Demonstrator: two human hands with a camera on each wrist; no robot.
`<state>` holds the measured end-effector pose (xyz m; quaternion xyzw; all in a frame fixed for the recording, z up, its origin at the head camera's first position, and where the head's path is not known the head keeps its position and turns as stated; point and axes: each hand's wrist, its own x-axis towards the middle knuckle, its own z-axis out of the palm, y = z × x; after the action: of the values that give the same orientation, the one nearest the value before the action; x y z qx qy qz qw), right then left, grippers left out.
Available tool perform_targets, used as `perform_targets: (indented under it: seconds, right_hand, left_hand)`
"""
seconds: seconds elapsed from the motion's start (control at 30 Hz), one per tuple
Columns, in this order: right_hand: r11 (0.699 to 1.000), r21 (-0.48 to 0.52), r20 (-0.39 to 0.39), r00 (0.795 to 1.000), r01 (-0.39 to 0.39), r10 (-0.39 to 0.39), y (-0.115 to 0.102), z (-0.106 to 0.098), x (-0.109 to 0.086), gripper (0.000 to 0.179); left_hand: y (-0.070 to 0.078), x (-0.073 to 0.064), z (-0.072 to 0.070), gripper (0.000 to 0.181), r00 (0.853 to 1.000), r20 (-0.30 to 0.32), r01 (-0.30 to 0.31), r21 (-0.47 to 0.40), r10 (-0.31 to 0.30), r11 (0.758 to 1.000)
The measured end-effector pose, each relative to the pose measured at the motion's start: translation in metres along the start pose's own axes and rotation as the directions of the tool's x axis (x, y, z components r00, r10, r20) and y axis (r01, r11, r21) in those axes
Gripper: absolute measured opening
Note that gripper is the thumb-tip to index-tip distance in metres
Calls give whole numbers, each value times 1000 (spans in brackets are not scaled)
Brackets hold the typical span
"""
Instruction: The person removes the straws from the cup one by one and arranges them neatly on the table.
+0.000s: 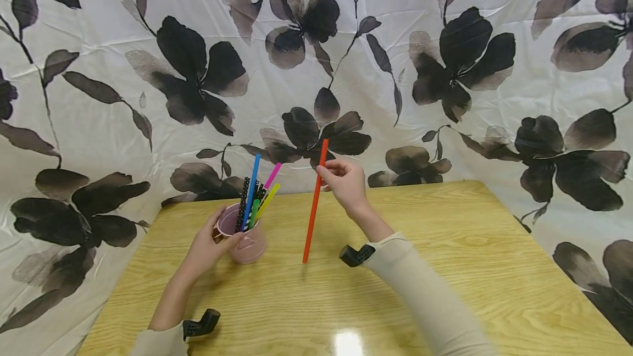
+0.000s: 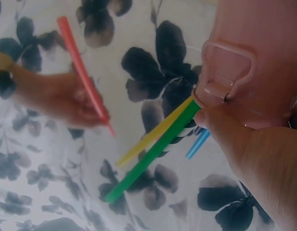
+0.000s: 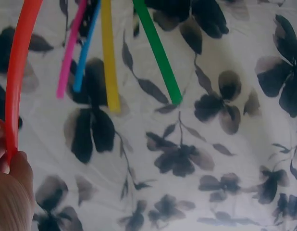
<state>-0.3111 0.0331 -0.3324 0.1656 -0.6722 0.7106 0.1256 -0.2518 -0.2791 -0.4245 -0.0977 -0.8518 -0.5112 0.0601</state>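
In the head view, my left hand (image 1: pixel 209 246) grips a pink mug (image 1: pixel 249 247) by its rim and side, thumb at the front. Several straws stand leaning in the mug: a blue straw (image 1: pixel 251 191), a pink straw (image 1: pixel 272 176), a yellow straw (image 1: pixel 269 200), a green straw (image 1: pixel 254 213) and black patterned ones (image 1: pixel 242 205). To the right, my right hand (image 1: pixel 344 184) pinches a red straw (image 1: pixel 314 210) near its upper end, the straw slanting down over the table. The right wrist view shows the red straw (image 3: pixel 18 77) between thumb and fingers.
A light wooden table (image 1: pixel 425 268) lies under both hands. Behind it hangs a white cloth (image 1: pixel 376 92) printed with dark flowers. A black wrist-worn device (image 1: pixel 356 255) sits at the right cuff, and another black device (image 1: pixel 203 323) at the left cuff.
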Motion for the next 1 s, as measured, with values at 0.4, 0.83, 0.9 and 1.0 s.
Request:
perform_targets:
  seconds: [0.4, 0.83, 0.9, 1.0]
  right_hand:
    - [961, -115, 1, 967, -253, 255, 89, 26, 0, 18]
    - [897, -298, -17, 942, -326, 336, 144, 41, 0, 15]
    - [888, -334, -19, 944, -317, 330, 148, 41, 0, 15]
    - [880, -341, -16, 938, -330, 346, 154, 42, 0, 13]
  left_hand:
    - [-21, 8, -3, 80, 1000, -14, -7, 38, 7, 999]
    - [-26, 12, -1, 79, 1000, -6, -29, 3, 29, 1000]
    - [-27, 13, -1, 79, 1000, -7, -26, 5, 26, 1000]
    - [-27, 14, -2, 79, 1000, -7, -16, 11, 16, 1000]
